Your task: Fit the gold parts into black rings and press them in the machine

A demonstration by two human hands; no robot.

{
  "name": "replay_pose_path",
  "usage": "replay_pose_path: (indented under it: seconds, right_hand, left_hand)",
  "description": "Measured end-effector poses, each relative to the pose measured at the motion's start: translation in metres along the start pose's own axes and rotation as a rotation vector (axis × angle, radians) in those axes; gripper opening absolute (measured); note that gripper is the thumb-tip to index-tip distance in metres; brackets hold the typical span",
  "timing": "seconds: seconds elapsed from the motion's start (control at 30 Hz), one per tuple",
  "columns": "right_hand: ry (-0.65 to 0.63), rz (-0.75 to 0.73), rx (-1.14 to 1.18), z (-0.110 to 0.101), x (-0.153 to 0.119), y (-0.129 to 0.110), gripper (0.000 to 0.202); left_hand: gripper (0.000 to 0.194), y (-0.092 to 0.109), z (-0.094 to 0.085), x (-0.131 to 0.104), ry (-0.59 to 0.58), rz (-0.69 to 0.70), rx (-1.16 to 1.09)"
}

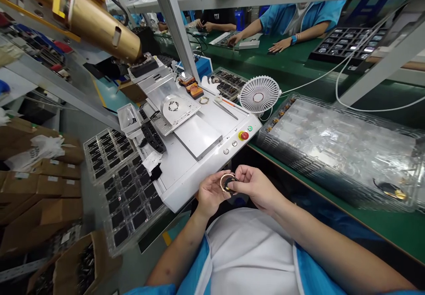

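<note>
Round part (226, 181) held up before my shirt (252, 250).
My left hand (211, 192) is closed round its rim from nine o'clock, and my right hand (252, 183) pinches it from three (copper-coloured edge, dark middle). From the part, the machine (212, 118) lies at eleven o'clock, its red button (245, 136) and the fan (260, 95) toward one, the clear trays (332, 131) at two, the dark-filled trays (131, 237) at nine.
</note>
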State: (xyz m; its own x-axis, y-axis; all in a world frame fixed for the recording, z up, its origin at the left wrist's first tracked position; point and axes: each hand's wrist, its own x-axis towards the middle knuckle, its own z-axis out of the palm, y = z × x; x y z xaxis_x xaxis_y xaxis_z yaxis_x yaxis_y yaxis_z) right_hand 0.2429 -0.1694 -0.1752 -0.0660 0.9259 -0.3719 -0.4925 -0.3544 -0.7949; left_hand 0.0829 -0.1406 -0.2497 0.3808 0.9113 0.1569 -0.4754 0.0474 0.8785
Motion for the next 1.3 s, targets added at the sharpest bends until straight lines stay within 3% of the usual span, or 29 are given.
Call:
replay_pose_path:
  seconds: [0.23,0.77,0.97,1.07,1.3]
  right_hand:
    - [0.042,-0.127,-0.114,0.011,-0.002,0.001,0.036]
    - [0.021,-0.121,-0.143,0.012,-0.002,0.008,0.035]
    - [-0.018,-0.003,-0.173,0.004,0.003,0.007,0.048]
    - [-0.025,0.033,-0.24,-0.001,0.007,0.009,0.049]
    - [-0.071,0.062,-0.08,0.001,0.018,0.014,0.059]
  left_hand:
    - [0.055,-0.002,-0.007,-0.005,0.017,0.03,0.03]
    - [0.053,0.0,0.0,-0.004,0.046,0.115,0.054]
    - [0.055,-0.002,0.002,-0.004,0.206,0.085,0.129]
    - [0.052,-0.003,0.004,-0.003,0.207,0.094,0.145]
    - [0.045,0.006,0.0,0.0,0.163,0.123,0.203]
